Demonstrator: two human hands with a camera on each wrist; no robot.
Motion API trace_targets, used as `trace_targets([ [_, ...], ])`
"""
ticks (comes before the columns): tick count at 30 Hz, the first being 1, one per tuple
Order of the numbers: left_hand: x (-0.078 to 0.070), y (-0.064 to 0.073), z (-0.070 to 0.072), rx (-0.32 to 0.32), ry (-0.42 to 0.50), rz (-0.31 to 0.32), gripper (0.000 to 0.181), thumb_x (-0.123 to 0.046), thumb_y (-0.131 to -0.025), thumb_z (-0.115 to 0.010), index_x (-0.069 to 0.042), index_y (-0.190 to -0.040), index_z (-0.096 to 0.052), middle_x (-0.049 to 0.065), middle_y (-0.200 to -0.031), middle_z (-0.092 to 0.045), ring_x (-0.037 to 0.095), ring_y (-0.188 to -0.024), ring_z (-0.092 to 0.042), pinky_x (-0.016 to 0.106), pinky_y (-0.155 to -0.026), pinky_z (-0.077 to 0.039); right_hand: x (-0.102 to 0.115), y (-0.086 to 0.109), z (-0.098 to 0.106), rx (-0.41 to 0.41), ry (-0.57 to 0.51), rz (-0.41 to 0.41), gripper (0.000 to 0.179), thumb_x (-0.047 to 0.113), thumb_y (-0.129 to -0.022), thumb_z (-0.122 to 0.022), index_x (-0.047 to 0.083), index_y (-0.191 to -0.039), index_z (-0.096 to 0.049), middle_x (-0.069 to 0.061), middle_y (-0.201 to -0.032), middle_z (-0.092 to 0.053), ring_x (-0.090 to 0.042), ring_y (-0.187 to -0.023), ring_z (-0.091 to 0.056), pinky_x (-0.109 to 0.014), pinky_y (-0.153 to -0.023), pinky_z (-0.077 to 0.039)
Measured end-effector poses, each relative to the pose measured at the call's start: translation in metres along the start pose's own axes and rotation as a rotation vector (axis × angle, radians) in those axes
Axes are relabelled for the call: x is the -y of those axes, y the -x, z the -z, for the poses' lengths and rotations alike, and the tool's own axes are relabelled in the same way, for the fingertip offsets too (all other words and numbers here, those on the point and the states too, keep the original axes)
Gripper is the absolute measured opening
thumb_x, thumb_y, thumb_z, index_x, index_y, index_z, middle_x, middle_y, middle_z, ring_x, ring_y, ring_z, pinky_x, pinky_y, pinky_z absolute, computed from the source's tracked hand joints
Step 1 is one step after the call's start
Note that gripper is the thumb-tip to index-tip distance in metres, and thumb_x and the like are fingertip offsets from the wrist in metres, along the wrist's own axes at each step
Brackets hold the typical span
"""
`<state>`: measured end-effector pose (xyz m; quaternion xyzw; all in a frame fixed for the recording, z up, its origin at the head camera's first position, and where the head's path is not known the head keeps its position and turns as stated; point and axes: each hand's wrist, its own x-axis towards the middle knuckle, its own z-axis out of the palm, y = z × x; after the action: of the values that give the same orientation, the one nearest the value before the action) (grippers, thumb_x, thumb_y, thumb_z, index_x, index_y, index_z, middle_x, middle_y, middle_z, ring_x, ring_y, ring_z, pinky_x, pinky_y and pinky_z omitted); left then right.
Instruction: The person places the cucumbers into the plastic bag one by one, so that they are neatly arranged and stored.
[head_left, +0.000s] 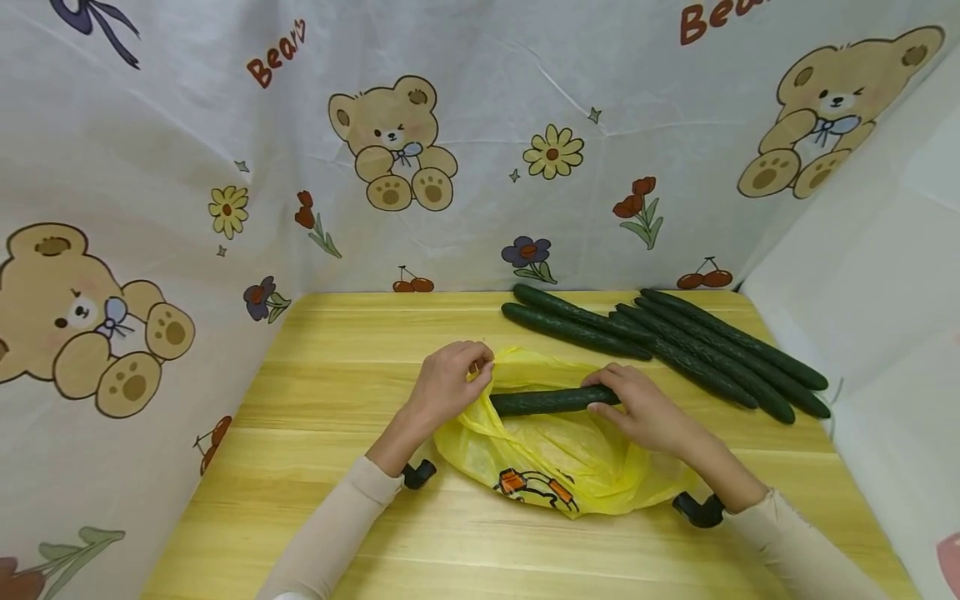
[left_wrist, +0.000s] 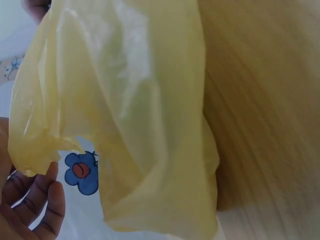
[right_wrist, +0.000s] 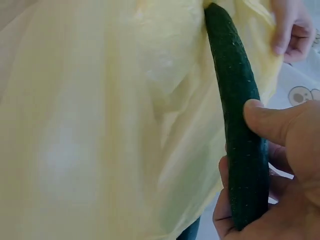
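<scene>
A yellow plastic bag [head_left: 570, 467] with a printed orange and black picture lies on the table, its mouth held up. My left hand [head_left: 452, 379] pinches the bag's rim on the left; in the left wrist view the curled fingers [left_wrist: 42, 200] show beside the yellow film. With thumb and fingers, my right hand [head_left: 637, 404] grips one end of a dark green cucumber [head_left: 543, 402]. It lies level across the bag's opening, its left end behind the near rim. In the right wrist view the cucumber [right_wrist: 237, 100] slants along the bag's inner side.
Several cucumbers [head_left: 712, 350] lie in a loose group at the back right of the wooden table [head_left: 322, 375], just beyond the bag. A white cloth with printed bears [head_left: 397, 150] hangs behind and at the sides. Black wrist mounts [head_left: 697, 510] sit under both forearms.
</scene>
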<state>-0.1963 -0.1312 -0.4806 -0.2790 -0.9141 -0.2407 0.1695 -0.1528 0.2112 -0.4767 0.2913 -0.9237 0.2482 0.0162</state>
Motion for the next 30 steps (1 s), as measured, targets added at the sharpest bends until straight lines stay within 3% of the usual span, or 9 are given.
trace_targets([
  [13, 0.001, 0.007, -0.003, -0.087, 0.098, 0.071, 0.006, -0.017, -0.099, -0.077, -0.022, -0.102, -0.077, -0.008, -0.09, -0.073, 0.007, -0.079, -0.064, 0.026, -0.071, -0.055, -0.003, 0.004, -0.01, -0.026, 0.189, -0.039, 0.036, 0.021, -0.092, -0.087, 0.011, -0.125, -0.076, -0.009, -0.122, -0.079, -0.032, -0.105, -0.075, -0.053, -0.089, -0.062],
  [19, -0.001, 0.007, -0.008, -0.1, 0.14, 0.107, 0.004, -0.019, -0.101, -0.075, -0.02, -0.104, -0.078, -0.006, -0.091, -0.073, 0.009, -0.081, -0.065, 0.029, -0.073, -0.057, -0.008, 0.004, -0.016, -0.009, 0.26, -0.04, 0.037, 0.022, -0.094, -0.085, 0.01, -0.128, -0.075, -0.011, -0.125, -0.078, -0.035, -0.111, -0.074, -0.058, -0.097, -0.058],
  [23, -0.002, 0.008, -0.011, -0.097, 0.144, 0.123, 0.004, -0.02, -0.102, -0.074, -0.02, -0.104, -0.078, -0.007, -0.091, -0.072, 0.009, -0.082, -0.065, 0.029, -0.073, -0.057, -0.011, 0.004, -0.02, -0.017, 0.276, -0.034, 0.037, 0.021, -0.094, -0.085, 0.01, -0.128, -0.075, -0.012, -0.126, -0.077, -0.036, -0.115, -0.073, -0.061, -0.101, -0.056],
  [30, -0.002, 0.009, -0.011, -0.109, 0.142, 0.137, 0.005, -0.019, -0.102, -0.074, -0.022, -0.103, -0.078, -0.006, -0.09, -0.072, 0.009, -0.081, -0.065, 0.029, -0.073, -0.057, -0.013, 0.003, -0.018, -0.049, 0.268, -0.05, 0.036, 0.021, -0.094, -0.085, 0.009, -0.127, -0.076, -0.012, -0.125, -0.077, -0.037, -0.112, -0.072, -0.059, -0.096, -0.059],
])
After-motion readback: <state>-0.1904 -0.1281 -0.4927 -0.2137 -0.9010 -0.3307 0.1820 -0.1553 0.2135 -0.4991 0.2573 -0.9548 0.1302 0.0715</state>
